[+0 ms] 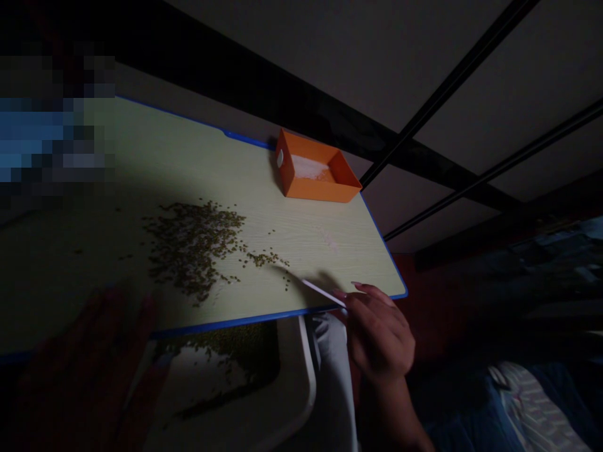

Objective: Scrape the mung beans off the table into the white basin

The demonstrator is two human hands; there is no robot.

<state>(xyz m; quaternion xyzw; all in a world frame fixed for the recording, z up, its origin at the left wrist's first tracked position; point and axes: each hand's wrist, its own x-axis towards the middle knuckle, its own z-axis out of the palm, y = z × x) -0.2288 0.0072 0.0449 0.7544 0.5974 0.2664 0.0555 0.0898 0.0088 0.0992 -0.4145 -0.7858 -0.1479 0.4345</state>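
Observation:
My right hand pinches a thin white stick over the near edge of the pale board with a blue rim. The stick points left, towards a thin trail of seeds. A wider pile of small green-brown seeds lies spread on the board to the left of it. In deep shadow at the lower left is my left hand, fingers stretched out and apart near the board's front edge. I see nothing in it.
An orange open box with white grains inside stands at the board's far right. Below the front edge, a white tub holds more seeds. Striped cloth lies at lower right. Behind the board runs a tiled surface with dark seams.

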